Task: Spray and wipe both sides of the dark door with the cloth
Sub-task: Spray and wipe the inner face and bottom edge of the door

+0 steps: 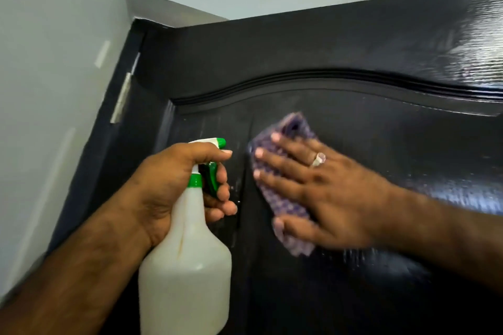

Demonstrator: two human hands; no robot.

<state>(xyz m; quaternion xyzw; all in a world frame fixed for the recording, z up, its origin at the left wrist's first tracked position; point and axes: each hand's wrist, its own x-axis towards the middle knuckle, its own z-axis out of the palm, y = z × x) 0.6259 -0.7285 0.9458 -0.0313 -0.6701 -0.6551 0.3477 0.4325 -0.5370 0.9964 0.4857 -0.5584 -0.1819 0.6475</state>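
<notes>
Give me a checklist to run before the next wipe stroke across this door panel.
1. Cloth flat against the door: ok, the right hand presses it with straight fingers.
2. Spray bottle secure: ok, the left hand grips its neck.
3. Nozzle aimed at the panel: ok.
4. Panel wet enough: ok, droplets and streaks beside the cloth.
5. Liquid left in bottle: cannot tell.
6. Other side of the door done: cannot tell.
</notes>
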